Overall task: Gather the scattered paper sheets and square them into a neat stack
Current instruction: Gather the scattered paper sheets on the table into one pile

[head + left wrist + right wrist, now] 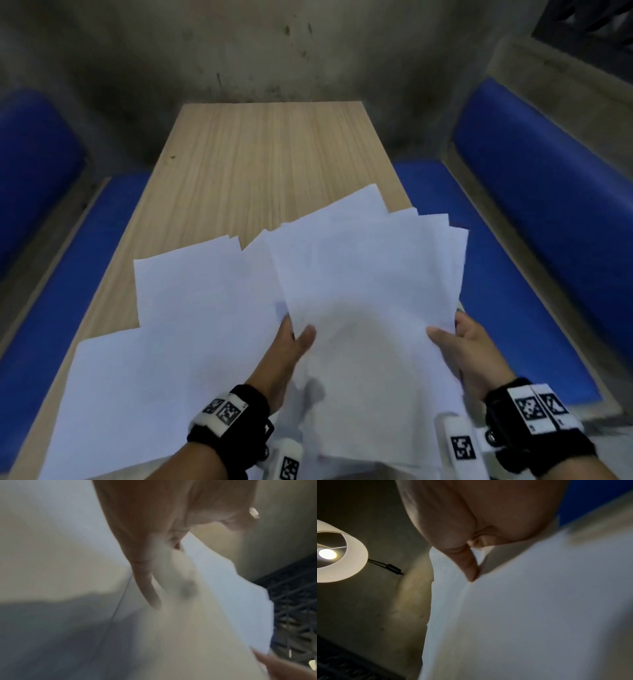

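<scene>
Several sheets gathered: you hold a fanned bundle (370, 284) lifted off the table (260, 154), centre-right of the head view; far corners splayed, not aligned.
Left hand (291, 346): thumb on top of the bundle's near-left edge, fingers hidden under the paper; it pinches the bundle. Left wrist view, blurred, shows the thumb lying on paper.
Right hand (466, 346): thumb on top at the near-right edge, fingers below; it grips the bundle. Right wrist view shows the thumb pressed into a crease of the sheets.
Loose sheets (191, 294): flat on the table, centre-left to lower left, overlapping; count unclear, at least two or three.
Done: partial gather, my read roughly half or more.
Left: pick up the loose sheets, merge them, then tap the edges on the table to square.
Risk: fanned corners on the right overhang the blue bench (493, 274); a slack grip could shed a sheet there.
</scene>
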The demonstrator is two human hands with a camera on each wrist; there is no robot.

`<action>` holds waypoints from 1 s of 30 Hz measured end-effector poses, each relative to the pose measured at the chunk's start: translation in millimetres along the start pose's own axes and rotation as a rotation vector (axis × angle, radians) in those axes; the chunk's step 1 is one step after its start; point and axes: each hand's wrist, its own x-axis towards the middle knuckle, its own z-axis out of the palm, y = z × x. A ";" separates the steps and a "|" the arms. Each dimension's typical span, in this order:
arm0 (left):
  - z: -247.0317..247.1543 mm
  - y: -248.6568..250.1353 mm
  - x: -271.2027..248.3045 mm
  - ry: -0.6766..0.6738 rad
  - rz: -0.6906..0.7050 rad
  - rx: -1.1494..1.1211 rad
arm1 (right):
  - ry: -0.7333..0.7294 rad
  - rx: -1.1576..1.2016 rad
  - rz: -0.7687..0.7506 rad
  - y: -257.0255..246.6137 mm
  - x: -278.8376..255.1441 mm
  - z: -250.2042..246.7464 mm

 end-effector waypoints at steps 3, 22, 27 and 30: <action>-11.6 6.6 -10.3 0.065 0.017 0.074 | -0.133 0.027 0.104 24.1 -13.0 30.1; -103.6 -35.2 -43.7 0.693 -0.275 0.390 | 0.303 -0.355 0.232 95.9 30.4 65.5; -103.2 -28.9 -48.8 0.735 -0.160 0.316 | 0.303 -0.331 0.253 93.4 33.5 69.2; -111.1 -43.5 -71.4 0.894 -0.184 0.074 | 0.309 -0.256 0.240 85.8 32.2 71.6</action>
